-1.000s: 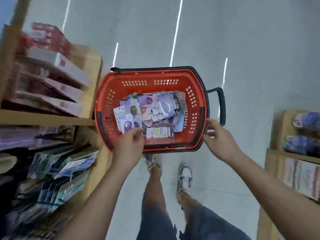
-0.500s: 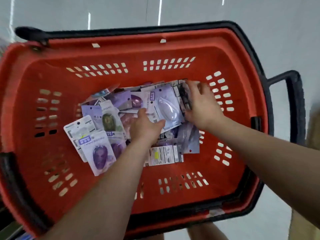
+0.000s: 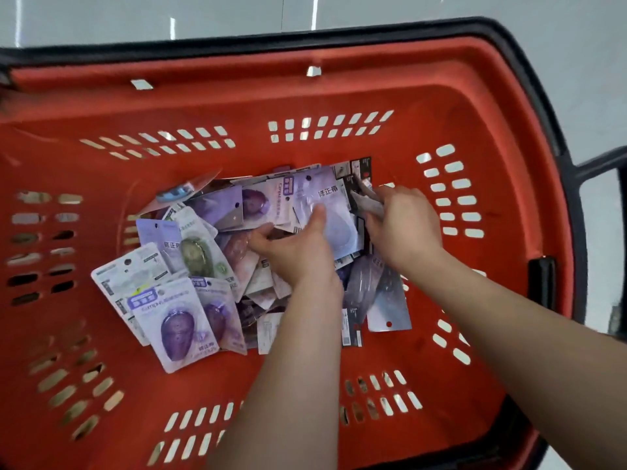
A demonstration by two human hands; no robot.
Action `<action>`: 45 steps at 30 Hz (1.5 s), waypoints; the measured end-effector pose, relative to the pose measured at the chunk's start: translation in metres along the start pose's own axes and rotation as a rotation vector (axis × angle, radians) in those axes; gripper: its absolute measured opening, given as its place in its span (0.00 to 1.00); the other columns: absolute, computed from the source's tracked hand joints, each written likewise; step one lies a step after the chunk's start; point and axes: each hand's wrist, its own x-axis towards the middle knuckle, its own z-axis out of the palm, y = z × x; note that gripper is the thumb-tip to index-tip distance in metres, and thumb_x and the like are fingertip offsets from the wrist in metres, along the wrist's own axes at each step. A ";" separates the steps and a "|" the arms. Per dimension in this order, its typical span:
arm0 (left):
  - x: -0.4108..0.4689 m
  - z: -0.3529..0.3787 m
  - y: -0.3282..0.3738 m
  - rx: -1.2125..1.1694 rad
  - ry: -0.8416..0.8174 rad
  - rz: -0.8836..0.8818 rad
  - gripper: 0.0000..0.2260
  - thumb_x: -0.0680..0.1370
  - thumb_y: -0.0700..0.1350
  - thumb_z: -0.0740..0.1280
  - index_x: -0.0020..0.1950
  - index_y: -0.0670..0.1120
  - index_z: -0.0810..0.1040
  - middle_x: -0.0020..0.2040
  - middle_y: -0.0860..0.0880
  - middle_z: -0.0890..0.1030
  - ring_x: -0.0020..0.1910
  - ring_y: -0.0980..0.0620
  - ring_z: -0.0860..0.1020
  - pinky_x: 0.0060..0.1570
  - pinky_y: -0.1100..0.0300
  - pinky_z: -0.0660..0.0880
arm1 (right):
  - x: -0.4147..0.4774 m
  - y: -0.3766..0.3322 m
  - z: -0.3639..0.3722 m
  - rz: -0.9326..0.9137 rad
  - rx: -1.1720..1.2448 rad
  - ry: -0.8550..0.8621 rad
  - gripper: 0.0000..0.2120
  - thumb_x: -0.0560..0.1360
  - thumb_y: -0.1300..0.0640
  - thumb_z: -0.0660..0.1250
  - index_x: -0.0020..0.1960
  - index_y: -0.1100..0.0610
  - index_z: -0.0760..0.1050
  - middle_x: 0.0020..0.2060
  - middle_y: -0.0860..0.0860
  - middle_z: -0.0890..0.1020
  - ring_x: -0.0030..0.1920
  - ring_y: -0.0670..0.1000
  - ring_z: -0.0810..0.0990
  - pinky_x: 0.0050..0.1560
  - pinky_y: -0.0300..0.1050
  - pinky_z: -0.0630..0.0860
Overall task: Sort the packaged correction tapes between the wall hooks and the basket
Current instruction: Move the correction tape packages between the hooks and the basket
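Packs [image 3: 176,329] marked 修正带 fill basket [image 3: 339,93]; left hand [image 3: 298,252] pinches one; right hand [image 3: 403,228] grips others.

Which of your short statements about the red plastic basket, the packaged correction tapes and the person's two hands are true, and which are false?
1. The left hand reaches inside the red plastic basket. True.
2. The basket holds only one package. False: a pile of packaged correction tapes lies on its floor.
3. The left thumb lies on a pale lavender card package. True.
4. The right hand is outside the basket. False: it too is inside, its fingers curled round grey and dark packages at the pile's right edge.
5. A package with a green tape lies left of the left hand. True.
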 end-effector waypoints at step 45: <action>0.061 -0.041 0.038 1.494 -0.258 0.998 0.22 0.78 0.49 0.66 0.72 0.49 0.70 0.73 0.48 0.69 0.73 0.43 0.63 0.69 0.39 0.62 | -0.047 -0.016 -0.013 0.479 1.302 -0.313 0.24 0.69 0.71 0.74 0.62 0.58 0.75 0.50 0.53 0.86 0.48 0.55 0.86 0.50 0.56 0.83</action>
